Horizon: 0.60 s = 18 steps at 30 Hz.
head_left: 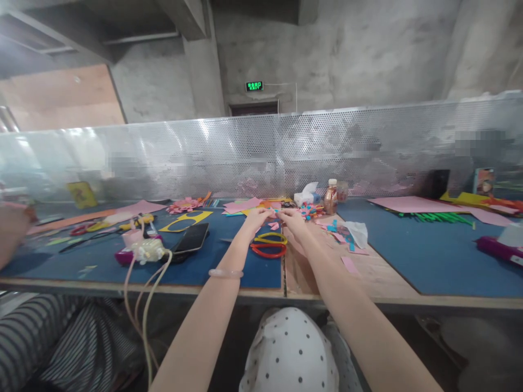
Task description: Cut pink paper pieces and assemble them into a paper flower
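My left hand (258, 216), with a pale bracelet on its wrist, reaches far across the table, fingers drawn together. Opposite it, my right hand (292, 218) also has its fingers closed. The fingertips of both nearly meet over small pink and blue bits; what they pinch is too small to make out. Just beyond my right hand lies a pile of pink, blue and red paper pieces (311, 210). A small folded pink piece (273, 225) rests below the fingertips. Nearer my forearms are scissors with yellow and red handles (269, 245); my left forearm partly covers their blades.
A phone (192, 238) and a glue gun (143, 247) with trailing cords lie left. Behind stand a bottle (330, 197) and tissues (306, 195). Paper scraps (349, 265) dot the wooden strip. Green sticks (439, 217) lie right. Another person's arm (14, 231) shows far left.
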### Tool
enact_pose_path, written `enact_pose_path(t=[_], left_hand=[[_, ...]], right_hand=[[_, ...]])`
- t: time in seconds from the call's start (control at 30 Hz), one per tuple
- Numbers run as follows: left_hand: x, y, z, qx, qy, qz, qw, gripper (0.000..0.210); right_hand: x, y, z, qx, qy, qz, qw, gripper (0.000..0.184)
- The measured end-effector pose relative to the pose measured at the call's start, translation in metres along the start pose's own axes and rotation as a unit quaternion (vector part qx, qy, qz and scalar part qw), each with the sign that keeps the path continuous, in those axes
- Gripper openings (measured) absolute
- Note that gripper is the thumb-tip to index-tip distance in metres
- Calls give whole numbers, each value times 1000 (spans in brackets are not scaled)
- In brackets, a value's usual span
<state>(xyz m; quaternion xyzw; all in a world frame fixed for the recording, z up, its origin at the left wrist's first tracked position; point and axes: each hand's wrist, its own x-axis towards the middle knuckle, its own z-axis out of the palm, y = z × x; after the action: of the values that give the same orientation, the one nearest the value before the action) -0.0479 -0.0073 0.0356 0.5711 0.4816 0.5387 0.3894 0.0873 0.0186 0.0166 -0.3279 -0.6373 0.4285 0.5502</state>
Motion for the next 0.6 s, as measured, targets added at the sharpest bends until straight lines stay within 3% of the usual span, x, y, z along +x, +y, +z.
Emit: enact_pose_path(t=[0.17, 0.4, 0.6], left_hand=[[4, -5, 1, 47, 31, 21, 998, 24], [1, -7, -1, 62, 18, 63, 996, 17], [2, -6, 0, 30, 3, 68, 997, 19]], right_hand=[[-4, -2, 3, 2, -10, 4, 1000, 6], [-6, -4, 1, 60, -40, 22, 997, 11], [-3, -4, 0, 96, -9, 40, 995, 11]])
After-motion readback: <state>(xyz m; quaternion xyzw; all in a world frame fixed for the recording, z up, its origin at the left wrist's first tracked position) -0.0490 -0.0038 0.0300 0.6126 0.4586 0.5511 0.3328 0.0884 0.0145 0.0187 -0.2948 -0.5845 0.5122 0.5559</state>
